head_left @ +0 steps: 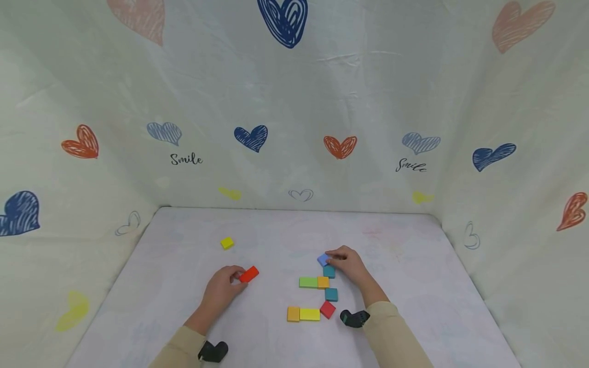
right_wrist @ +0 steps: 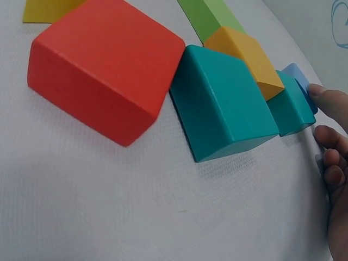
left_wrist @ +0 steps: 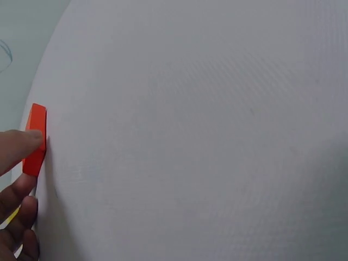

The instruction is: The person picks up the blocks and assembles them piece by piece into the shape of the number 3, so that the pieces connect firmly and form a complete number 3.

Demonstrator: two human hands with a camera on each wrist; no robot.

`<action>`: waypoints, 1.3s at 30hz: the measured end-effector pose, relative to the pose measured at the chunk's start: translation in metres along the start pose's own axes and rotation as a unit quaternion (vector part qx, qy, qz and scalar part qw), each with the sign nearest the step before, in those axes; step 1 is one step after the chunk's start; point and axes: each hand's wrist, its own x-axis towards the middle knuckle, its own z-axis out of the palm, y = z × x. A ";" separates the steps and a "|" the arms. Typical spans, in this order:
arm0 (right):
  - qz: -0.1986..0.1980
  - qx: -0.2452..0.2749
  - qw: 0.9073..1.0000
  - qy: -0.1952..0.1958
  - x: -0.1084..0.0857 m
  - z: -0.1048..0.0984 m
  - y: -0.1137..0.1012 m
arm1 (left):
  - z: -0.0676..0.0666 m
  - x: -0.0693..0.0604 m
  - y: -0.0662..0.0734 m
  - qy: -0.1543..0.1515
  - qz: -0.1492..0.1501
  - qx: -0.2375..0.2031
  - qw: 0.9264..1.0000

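My left hand (head_left: pixel 223 286) pinches a long red block (head_left: pixel 249 274) between thumb and fingers; in the left wrist view the same red block (left_wrist: pixel 36 140) shows at the left edge. My right hand (head_left: pixel 349 263) holds a small blue block (head_left: pixel 323 259) by its right side, at the far end of a row. Just below it lies a teal block (head_left: pixel 329 271), followed by an orange block (head_left: pixel 323 282) with a green block (head_left: pixel 308 282) on its left. Further toward me come another teal block (head_left: pixel 331 295) and a turned red cube (head_left: pixel 327 309).
A yellow block (head_left: pixel 310 314) and an orange block (head_left: pixel 293 314) extend left from the red cube. One yellow cube (head_left: pixel 227 243) lies apart at the back left. The white table (head_left: pixel 184 230) meets a heart-patterned curtain (head_left: pixel 294 102) at the back and sides.
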 end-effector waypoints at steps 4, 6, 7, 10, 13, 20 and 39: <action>-0.005 -0.001 1.000 0.001 0.000 0.000 0.000 | -0.003 0.001 0.006 -0.009 -0.009 -0.001 1.000; -0.004 -0.001 1.000 0.002 0.000 0.000 0.000 | -0.003 0.002 0.008 -0.013 -0.009 0.000 1.000; -0.004 0.000 1.000 0.002 0.000 0.000 0.001 | -0.002 0.002 0.008 -0.015 -0.010 0.002 1.000; 0.001 -0.002 1.000 0.001 0.001 0.000 0.001 | 0.000 0.003 0.010 -0.017 -0.004 0.002 1.000; 0.002 -0.003 1.000 0.004 0.001 0.000 0.001 | 0.003 0.005 0.012 -0.017 0.012 0.000 1.000; -0.004 0.007 1.000 0.004 0.001 0.001 0.001 | 0.013 0.014 0.024 -0.009 0.056 0.017 0.998; 0.000 0.006 1.000 0.002 0.002 0.000 0.002 | 0.043 0.039 0.078 -0.027 0.109 0.034 0.993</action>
